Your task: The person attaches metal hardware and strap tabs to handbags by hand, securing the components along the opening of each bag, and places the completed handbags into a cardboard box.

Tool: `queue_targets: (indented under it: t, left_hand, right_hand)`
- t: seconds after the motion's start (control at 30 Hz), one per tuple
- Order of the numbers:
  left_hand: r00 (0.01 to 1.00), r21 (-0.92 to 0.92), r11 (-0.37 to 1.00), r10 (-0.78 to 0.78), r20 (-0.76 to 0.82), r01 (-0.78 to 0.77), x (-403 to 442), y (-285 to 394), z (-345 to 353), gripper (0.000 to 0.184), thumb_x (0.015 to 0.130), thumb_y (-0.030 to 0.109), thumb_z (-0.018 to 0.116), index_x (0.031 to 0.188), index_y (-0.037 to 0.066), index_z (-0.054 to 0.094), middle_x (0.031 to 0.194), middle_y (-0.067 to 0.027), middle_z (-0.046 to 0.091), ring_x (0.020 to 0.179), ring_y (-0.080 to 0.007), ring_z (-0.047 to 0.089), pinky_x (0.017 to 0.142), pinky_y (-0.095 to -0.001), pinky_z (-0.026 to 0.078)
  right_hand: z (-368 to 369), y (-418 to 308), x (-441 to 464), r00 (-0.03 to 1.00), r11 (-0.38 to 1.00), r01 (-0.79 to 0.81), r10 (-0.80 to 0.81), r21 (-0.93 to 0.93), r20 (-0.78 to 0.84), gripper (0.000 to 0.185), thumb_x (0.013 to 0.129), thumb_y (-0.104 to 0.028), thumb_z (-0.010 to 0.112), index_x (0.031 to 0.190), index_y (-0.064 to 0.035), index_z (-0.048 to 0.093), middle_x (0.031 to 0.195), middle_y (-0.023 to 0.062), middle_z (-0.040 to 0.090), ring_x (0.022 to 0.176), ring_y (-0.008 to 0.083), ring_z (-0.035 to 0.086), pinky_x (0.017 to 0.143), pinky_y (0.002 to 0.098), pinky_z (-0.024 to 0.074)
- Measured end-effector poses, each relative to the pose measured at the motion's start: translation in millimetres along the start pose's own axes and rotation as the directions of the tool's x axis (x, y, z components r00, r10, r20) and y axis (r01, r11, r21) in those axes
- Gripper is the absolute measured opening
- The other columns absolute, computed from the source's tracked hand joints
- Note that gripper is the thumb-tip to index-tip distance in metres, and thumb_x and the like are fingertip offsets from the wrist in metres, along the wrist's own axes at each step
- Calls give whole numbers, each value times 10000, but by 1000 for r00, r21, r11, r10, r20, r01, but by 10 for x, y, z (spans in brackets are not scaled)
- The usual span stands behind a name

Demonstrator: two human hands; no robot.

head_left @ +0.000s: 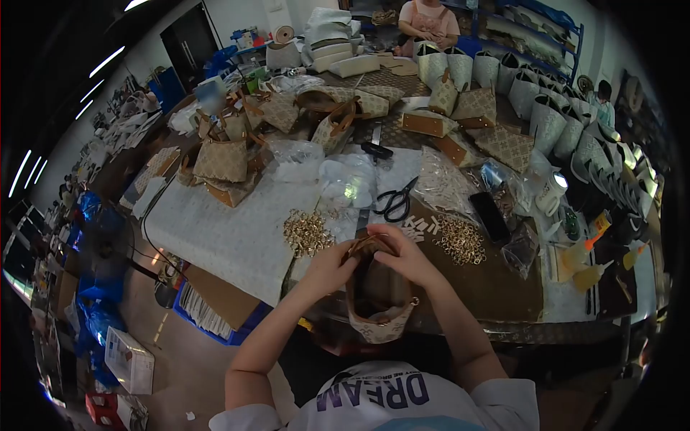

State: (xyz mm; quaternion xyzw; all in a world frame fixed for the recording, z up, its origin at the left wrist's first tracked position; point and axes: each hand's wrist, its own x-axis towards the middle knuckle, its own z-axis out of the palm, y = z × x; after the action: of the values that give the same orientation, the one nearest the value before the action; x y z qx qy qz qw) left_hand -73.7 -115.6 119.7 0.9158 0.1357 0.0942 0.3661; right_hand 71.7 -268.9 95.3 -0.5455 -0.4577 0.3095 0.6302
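A small patterned handbag [379, 330] with brown trim stands at the table edge before me, its mouth open toward me. My left hand [336, 264] is closed on the far side of its rim, the fingertips partly hidden. Across from it, my right hand [401, 253] grips the same far rim, fingers bent around a brown leather part. A metal ring shows at the bag's near right side. Left of the hands lies a pile of gold-coloured metal clasps [307, 233]. Another pile of gold-coloured metal rings [460, 240] is to the right. Black-handled scissors [395, 204] lie just beyond.
Several patterned handbags [221, 159] crowd the table's far side. A black phone [489, 216], plastic bags [444, 183] and glue bottles [591, 276] lie to the right. Rows of pale bag bodies [548, 123] stand far right. Another person [429, 25] is across the table.
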Motion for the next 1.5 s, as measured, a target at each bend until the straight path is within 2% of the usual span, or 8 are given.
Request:
queue_targets:
  t: [0.07,0.13,0.27,0.47,0.77,0.97,1.17,1.5]
  left_hand:
    - [944,4,976,209,-253,-215,15,-210,252,290,875,31,570,1165,35,558,1079,-147,599,1001,-205,607,793,-334,476]
    - [919,-287,901,232,-318,-326,41,-197,269,328,820,-9,605,1142,20,549,1010,-176,627,906,-353,625,794,-404,497]
    - [992,-192,974,112,-51,-119,-50,-213,202,313,794,62,699,1076,29,568,912,-135,665,845,-295,653,774,-365,506]
    - [922,-288,933,99,-375,-218,-82,-486,384,250,785,135,754,972,20,636,854,-117,674,718,-217,662,655,-311,515]
    - [818,-601,772,-201,-539,-206,-110,-403,609,99,848,66,685,937,24,678,854,-44,669,745,-73,609,657,-222,466]
    - [860,-605,786,-215,-463,-129,-134,-373,560,145,887,105,648,1006,27,675,921,-26,664,786,-72,591,696,-223,459]
    - [892,-671,739,-263,-367,-58,-154,-394,536,183,914,152,624,1017,8,674,878,-18,665,789,-68,590,716,-221,462]
    - [833,-798,554,-306,-461,-238,58,-255,593,109,925,118,612,948,14,588,814,29,613,752,-22,529,665,-177,402]
  right_hand:
    - [-30,177,4,1000,930,19,-16,-368,11,397,858,32,590,1249,-18,545,1277,108,516,1171,175,520,981,302,418]
    - [-26,244,10,995,989,-96,92,-112,-37,340,858,65,565,1185,-27,584,1142,87,578,1036,168,592,885,297,473]
    - [-22,174,14,999,943,-21,35,-331,35,318,828,10,657,1130,-51,582,899,67,601,864,165,621,756,302,499]
    - [113,44,88,999,829,46,-48,-558,12,312,783,-72,751,1023,-49,553,812,59,545,748,154,583,627,288,476]
    - [212,361,72,963,984,106,-137,-144,-232,149,853,-9,663,974,5,578,826,37,566,649,30,545,575,196,443]
    - [269,170,84,959,852,50,-187,-522,-214,86,894,-61,636,908,21,613,869,49,592,692,55,572,589,223,466]
    - [150,353,132,978,978,-168,150,-127,-144,120,923,-49,592,1015,27,586,956,40,622,827,93,623,716,225,496]
    - [164,303,334,959,993,-59,28,-101,-283,160,938,-97,594,1030,19,654,907,2,648,836,45,586,726,204,470]
